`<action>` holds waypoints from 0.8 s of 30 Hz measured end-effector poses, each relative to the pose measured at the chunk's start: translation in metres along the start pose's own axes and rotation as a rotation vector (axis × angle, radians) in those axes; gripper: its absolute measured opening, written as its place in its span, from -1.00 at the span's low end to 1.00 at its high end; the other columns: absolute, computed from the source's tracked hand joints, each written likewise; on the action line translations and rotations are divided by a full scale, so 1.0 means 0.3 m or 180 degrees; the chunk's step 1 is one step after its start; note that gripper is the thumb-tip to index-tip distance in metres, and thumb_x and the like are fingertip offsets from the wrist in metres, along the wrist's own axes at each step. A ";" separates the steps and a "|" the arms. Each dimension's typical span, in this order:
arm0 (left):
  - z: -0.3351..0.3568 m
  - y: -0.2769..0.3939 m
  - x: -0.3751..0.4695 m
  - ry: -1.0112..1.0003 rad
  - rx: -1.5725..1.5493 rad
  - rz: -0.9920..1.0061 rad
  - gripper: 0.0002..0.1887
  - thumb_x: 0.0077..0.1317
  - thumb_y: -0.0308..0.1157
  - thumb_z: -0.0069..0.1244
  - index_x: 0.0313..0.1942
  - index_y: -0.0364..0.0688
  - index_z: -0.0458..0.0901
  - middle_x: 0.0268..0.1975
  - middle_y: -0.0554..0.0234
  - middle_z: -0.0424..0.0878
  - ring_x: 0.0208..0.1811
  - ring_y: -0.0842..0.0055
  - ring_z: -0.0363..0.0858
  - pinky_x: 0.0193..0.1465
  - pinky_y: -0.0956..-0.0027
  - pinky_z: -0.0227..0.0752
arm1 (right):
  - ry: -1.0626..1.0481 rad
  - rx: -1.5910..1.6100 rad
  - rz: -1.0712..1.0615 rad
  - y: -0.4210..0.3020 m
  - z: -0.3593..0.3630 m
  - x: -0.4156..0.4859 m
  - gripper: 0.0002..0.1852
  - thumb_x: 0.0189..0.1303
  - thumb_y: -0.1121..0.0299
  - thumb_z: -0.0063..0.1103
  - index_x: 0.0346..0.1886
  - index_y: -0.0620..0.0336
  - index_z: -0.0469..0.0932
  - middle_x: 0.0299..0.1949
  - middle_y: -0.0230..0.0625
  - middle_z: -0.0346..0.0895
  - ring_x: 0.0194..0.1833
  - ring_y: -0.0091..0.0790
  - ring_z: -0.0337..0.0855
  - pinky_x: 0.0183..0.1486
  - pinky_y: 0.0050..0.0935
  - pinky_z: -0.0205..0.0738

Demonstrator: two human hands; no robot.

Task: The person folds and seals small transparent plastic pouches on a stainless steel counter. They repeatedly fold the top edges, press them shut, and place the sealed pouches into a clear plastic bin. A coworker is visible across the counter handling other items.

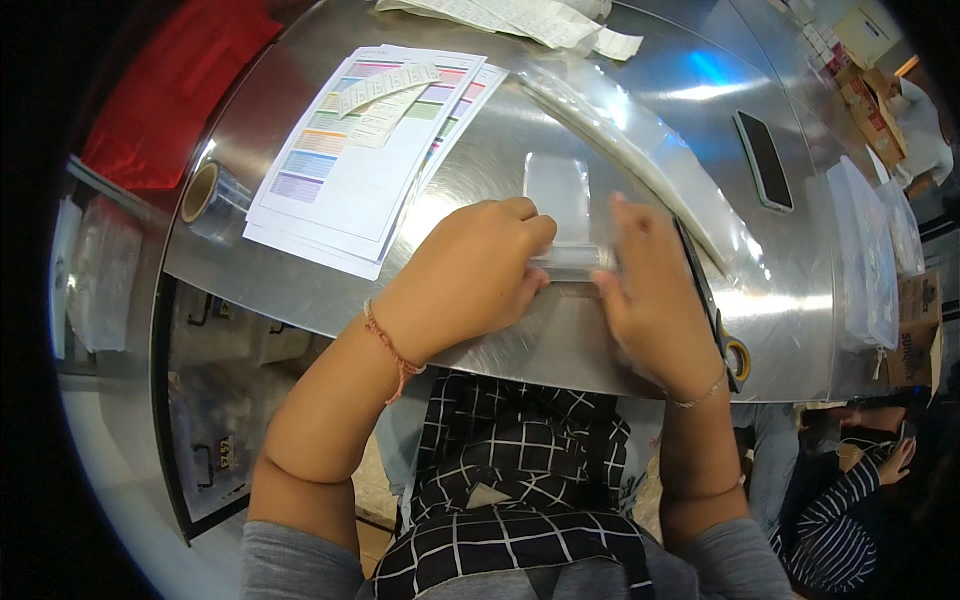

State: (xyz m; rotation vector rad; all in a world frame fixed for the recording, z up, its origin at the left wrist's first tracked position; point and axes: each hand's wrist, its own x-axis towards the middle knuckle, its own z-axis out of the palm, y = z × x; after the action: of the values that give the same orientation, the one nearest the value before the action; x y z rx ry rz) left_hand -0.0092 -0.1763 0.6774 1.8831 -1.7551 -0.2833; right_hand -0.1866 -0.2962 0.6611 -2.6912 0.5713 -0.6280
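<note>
A small clear plastic piece, perhaps a folded bag [568, 259], lies across the steel table in front of me. My left hand [487, 270] pinches its left end between thumb and fingers. At the other end is my right hand [649, 292], blurred, with the thumb by the plastic and the fingers raised; whether it grips is unclear. Just beyond, a flat clear plastic bag [557, 187] rests on the metal, its near end meeting the folded piece. Scissors [712, 300] with black and yellow handles lie beside my right hand, partly covered by it.
Printed sheets [330, 180] with label strips [386, 97] lie left, near a clear film roll [214, 199]. A long stack of plastic sleeves [637, 142] slants across the right. Farther right are a phone [763, 161] and a plastic bin [862, 255]. People are nearby at right.
</note>
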 end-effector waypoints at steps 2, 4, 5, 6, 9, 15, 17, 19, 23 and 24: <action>-0.007 -0.002 0.010 -0.0072 -0.0040 -0.0039 -0.79 0.11 -0.43 0.27 -0.27 -0.28 0.65 -0.27 0.04 0.65 -0.30 0.08 0.67 -0.16 0.13 0.54 | -0.0100 0.0728 0.0760 0.027 -0.022 -0.034 -0.19 0.14 0.55 0.29 0.48 0.38 0.16 0.17 0.12 0.46 0.23 0.14 0.49 0.29 -0.11 0.40; -0.002 0.010 0.018 -0.0018 0.0088 -0.0162 -0.77 0.10 -0.36 0.28 -0.29 -0.27 0.65 -0.30 0.02 0.66 -0.29 0.09 0.68 -0.16 0.13 0.54 | -0.0014 0.0981 0.0790 0.014 0.007 -0.073 -0.17 0.17 0.50 0.34 0.51 0.33 0.16 0.21 0.08 0.47 0.25 0.02 0.52 0.30 -0.19 0.41; 0.004 0.021 0.022 -0.0005 0.0164 -0.0212 -0.76 0.09 -0.33 0.28 -0.31 -0.26 0.66 -0.31 0.02 0.66 -0.29 0.09 0.68 -0.16 0.13 0.54 | -0.0055 0.1092 0.1030 0.006 0.023 -0.088 -0.16 0.18 0.47 0.37 0.52 0.30 0.16 0.23 0.06 0.48 0.26 -0.04 0.53 0.30 -0.23 0.41; 0.011 0.032 0.027 -0.0033 0.0177 -0.0375 -0.75 0.08 -0.30 0.28 -0.32 -0.26 0.66 -0.34 0.01 0.66 -0.29 0.09 0.68 -0.17 0.13 0.54 | -0.0200 0.1111 0.0963 -0.005 0.044 -0.099 -0.03 0.12 0.43 0.43 0.56 0.30 0.06 0.29 0.10 0.45 0.31 -0.04 0.52 0.35 -0.23 0.39; 0.033 0.069 0.042 -0.0096 0.0144 -0.0792 -0.72 0.04 -0.23 0.27 -0.38 -0.25 0.66 -0.42 -0.01 0.67 -0.31 0.09 0.69 -0.19 0.13 0.54 | 0.0166 0.1028 0.0378 -0.035 0.102 -0.104 0.08 0.01 0.44 0.50 0.55 0.37 -0.02 0.34 0.13 0.38 0.33 0.14 0.43 0.38 -0.10 0.35; 0.056 0.114 0.048 -0.0063 0.0059 -0.1251 -0.73 0.02 -0.22 0.24 -0.44 -0.25 0.65 -0.48 -0.01 0.68 -0.33 0.09 0.69 -0.21 0.12 0.55 | 0.0142 0.1377 0.0470 -0.033 0.103 -0.064 0.12 -0.07 0.36 0.56 0.53 0.37 0.01 0.35 0.16 0.35 0.34 0.18 0.42 0.36 -0.05 0.37; 0.059 0.124 0.044 -0.0037 0.0106 -0.1287 -0.72 0.03 -0.21 0.25 -0.43 -0.25 0.65 -0.47 -0.01 0.68 -0.33 0.09 0.69 -0.21 0.12 0.55 | 0.0189 0.1347 0.0494 -0.038 0.103 -0.062 0.09 -0.07 0.34 0.55 0.51 0.37 0.04 0.31 0.17 0.39 0.30 0.18 0.45 0.33 -0.04 0.40; 0.065 0.132 0.042 -0.0012 0.0184 -0.1314 -0.71 0.03 -0.21 0.26 -0.42 -0.26 0.65 -0.47 -0.01 0.68 -0.33 0.09 0.69 -0.21 0.12 0.55 | 0.0287 0.1349 0.0599 -0.041 0.113 -0.058 0.06 -0.07 0.33 0.54 0.49 0.37 0.08 0.26 0.19 0.43 0.25 0.19 0.49 0.29 -0.04 0.44; 0.076 0.150 0.032 0.0036 0.0216 -0.1385 -0.71 0.05 -0.22 0.27 -0.41 -0.28 0.64 -0.45 -0.02 0.69 -0.33 0.09 0.69 -0.21 0.12 0.56 | 0.0434 0.1194 0.0554 -0.043 0.130 -0.060 -0.07 -0.02 0.40 0.44 0.44 0.37 0.14 0.18 0.23 0.47 0.16 0.23 0.55 0.22 -0.03 0.48; 0.077 0.153 0.028 0.0033 0.0268 -0.1323 -0.70 0.06 -0.22 0.25 -0.37 -0.29 0.64 -0.43 -0.02 0.68 -0.35 0.11 0.70 -0.24 0.13 0.58 | 0.0463 0.1202 0.0549 -0.045 0.132 -0.061 -0.10 0.00 0.42 0.42 0.43 0.37 0.15 0.17 0.24 0.47 0.14 0.24 0.55 0.21 -0.03 0.49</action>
State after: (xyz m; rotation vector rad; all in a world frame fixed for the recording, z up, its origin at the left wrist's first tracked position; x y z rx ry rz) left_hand -0.0588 -0.1902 0.6839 2.2983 -1.3730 -0.3548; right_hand -0.1786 -0.2679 0.6261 -2.2324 0.6415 -0.7985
